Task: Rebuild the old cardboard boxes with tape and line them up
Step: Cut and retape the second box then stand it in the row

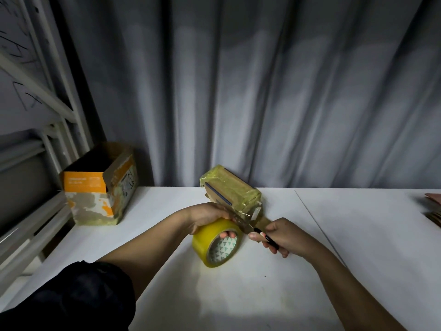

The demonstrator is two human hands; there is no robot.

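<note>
Head view: at lower centre, the yellow tape roll (216, 244) is gripped by the left hand (210, 217), fingers through its core. Scissors (253, 229) are clasped by the right hand (284, 237) beside the taped box (232, 189). The strip is best kept taut and cut close.

The scene is dim, with its brightest patch on the white table (238, 295) near the bottom centre, fading to murk toward the corners. Soft pale bands of light lie across the grey curtain (262, 91). The wide lens bends the shelving frame (47, 96) at the left edge, and the edges look soft and slightly smeared.
</note>
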